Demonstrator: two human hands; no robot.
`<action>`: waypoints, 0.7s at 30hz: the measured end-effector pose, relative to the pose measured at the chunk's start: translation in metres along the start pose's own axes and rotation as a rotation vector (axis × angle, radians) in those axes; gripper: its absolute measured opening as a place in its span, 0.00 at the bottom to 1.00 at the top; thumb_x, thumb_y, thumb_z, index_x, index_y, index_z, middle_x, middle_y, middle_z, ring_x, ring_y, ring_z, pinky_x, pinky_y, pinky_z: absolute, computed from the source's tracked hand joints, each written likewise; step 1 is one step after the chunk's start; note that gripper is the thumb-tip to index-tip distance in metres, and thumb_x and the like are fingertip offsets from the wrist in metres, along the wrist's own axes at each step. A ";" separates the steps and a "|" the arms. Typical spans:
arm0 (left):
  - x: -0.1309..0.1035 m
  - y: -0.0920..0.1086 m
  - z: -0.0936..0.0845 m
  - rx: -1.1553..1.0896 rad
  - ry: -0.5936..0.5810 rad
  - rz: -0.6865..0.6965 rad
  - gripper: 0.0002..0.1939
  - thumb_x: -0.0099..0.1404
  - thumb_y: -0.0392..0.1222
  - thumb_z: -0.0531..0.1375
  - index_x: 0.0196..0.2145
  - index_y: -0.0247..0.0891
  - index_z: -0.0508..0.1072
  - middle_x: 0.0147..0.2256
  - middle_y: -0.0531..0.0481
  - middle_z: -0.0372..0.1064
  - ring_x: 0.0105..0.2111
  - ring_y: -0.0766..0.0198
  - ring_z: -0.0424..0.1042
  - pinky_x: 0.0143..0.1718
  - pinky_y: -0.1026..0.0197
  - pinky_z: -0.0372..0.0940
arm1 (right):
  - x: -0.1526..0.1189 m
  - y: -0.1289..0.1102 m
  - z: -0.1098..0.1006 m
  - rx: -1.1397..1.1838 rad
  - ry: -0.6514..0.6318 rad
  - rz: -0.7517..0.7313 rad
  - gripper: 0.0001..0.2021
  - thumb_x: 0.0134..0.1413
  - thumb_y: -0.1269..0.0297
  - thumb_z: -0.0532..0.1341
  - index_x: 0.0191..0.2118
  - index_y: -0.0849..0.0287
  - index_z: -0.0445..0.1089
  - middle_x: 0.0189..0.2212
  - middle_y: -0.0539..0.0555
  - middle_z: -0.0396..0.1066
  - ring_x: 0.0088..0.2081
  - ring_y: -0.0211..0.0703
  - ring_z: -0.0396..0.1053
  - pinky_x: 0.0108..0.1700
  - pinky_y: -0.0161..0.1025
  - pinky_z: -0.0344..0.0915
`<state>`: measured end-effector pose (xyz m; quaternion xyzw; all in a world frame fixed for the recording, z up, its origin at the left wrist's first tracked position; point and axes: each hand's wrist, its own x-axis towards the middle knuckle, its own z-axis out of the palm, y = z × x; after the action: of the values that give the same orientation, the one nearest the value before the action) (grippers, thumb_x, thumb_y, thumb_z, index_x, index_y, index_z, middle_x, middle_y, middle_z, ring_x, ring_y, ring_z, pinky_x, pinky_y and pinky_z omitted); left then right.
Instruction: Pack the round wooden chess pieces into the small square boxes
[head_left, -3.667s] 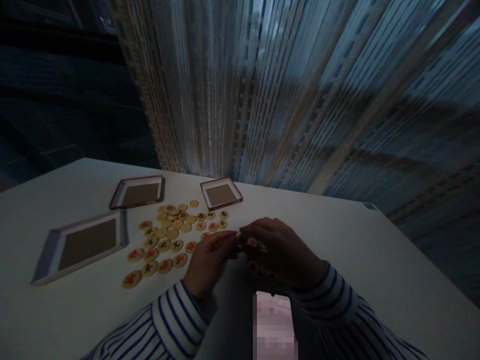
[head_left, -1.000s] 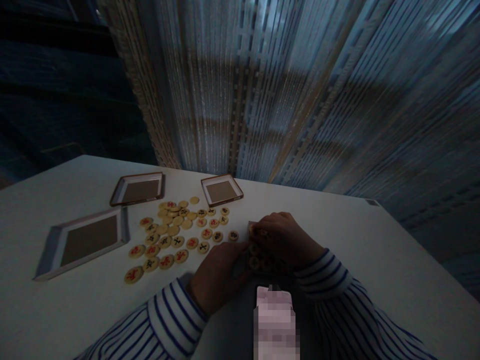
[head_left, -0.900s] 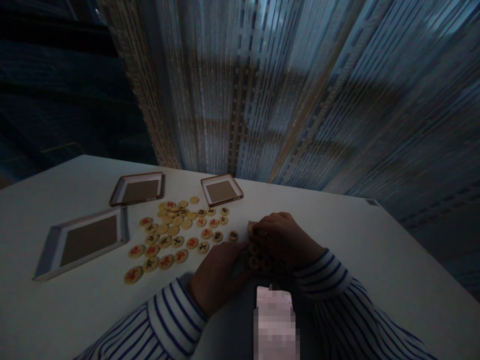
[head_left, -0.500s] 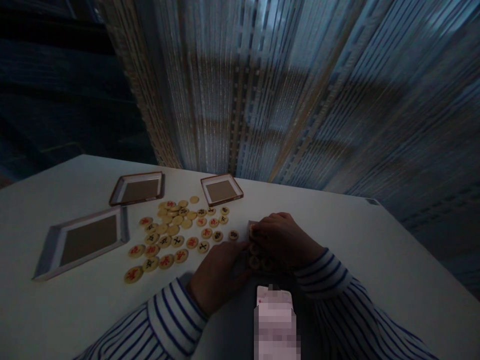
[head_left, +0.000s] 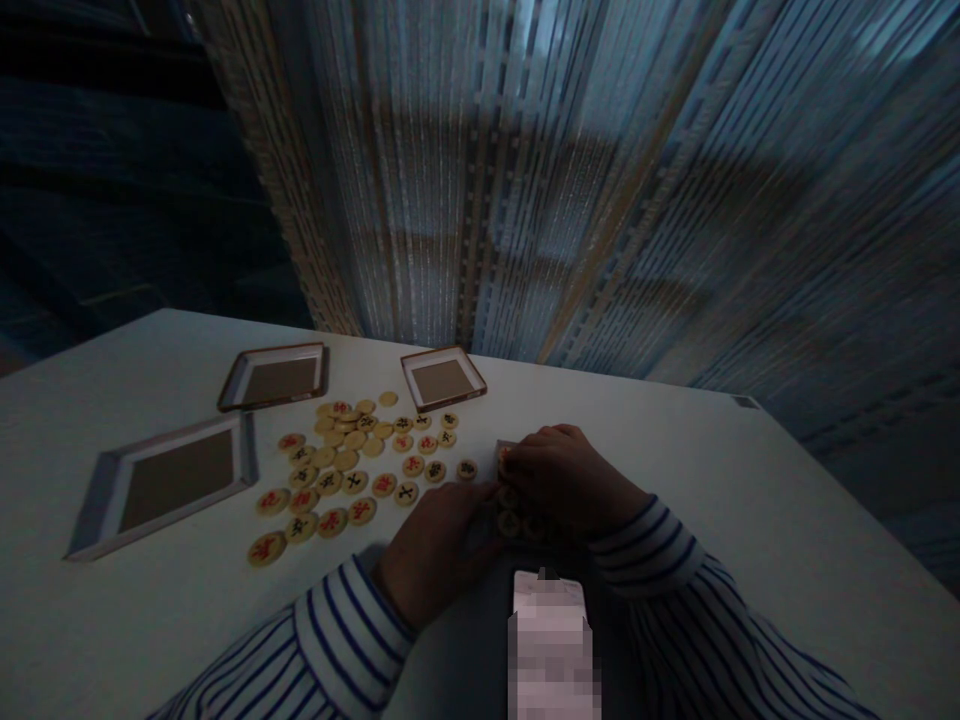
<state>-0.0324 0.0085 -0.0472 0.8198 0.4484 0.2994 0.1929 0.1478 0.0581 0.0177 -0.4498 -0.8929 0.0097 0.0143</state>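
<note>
A small box [head_left: 501,446] stands in front of me, with several round wooden xiangqi pieces [head_left: 509,523] inside. My left hand [head_left: 436,535] grips the box's left and near side with thumb and fingers. Over the box, my right hand [head_left: 566,478] has its fingers closed on a red-marked xiangqi piece [head_left: 504,458] at the far left corner. The right hand and its shadow hide much of the box's inside. To the left, loose xiangqi pieces [head_left: 333,522] with red or black characters are spread out, some in a pile and some blank side up.
A white table [head_left: 675,460] bears everything. Three shallow box parts lie at the left and back: a grey-white one [head_left: 97,520], a brown-edged one [head_left: 325,370] and a smaller one [head_left: 480,388]. A lit phone [head_left: 551,640] lies nearest me. A string curtain [head_left: 480,200] hangs behind.
Hardly anything differs. Both hands keep their places at the small box, with only a slight shift of the fingers. The loose pieces lie as before.
</note>
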 end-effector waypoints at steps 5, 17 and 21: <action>0.000 -0.001 0.001 0.014 0.004 0.007 0.22 0.56 0.41 0.58 0.49 0.42 0.64 0.42 0.46 0.71 0.41 0.56 0.69 0.41 0.54 0.64 | 0.000 0.000 -0.002 0.006 -0.017 -0.005 0.08 0.57 0.62 0.54 0.37 0.54 0.70 0.34 0.52 0.73 0.39 0.41 0.66 0.41 0.41 0.49; -0.001 -0.002 0.000 -0.011 -0.011 -0.006 0.23 0.56 0.41 0.58 0.51 0.42 0.63 0.43 0.45 0.70 0.42 0.56 0.68 0.43 0.53 0.62 | 0.001 -0.002 -0.004 -0.024 -0.056 0.012 0.09 0.55 0.66 0.55 0.41 0.54 0.69 0.36 0.53 0.72 0.39 0.42 0.67 0.41 0.42 0.49; 0.000 -0.002 0.000 -0.008 -0.022 0.000 0.22 0.56 0.41 0.58 0.50 0.41 0.63 0.43 0.45 0.70 0.42 0.56 0.69 0.42 0.54 0.63 | 0.000 -0.002 -0.006 -0.007 -0.070 0.013 0.09 0.55 0.65 0.54 0.40 0.54 0.70 0.36 0.54 0.73 0.40 0.43 0.66 0.42 0.43 0.49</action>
<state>-0.0333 0.0095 -0.0481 0.8223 0.4449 0.2924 0.2011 0.1459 0.0569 0.0235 -0.4552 -0.8899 0.0224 -0.0187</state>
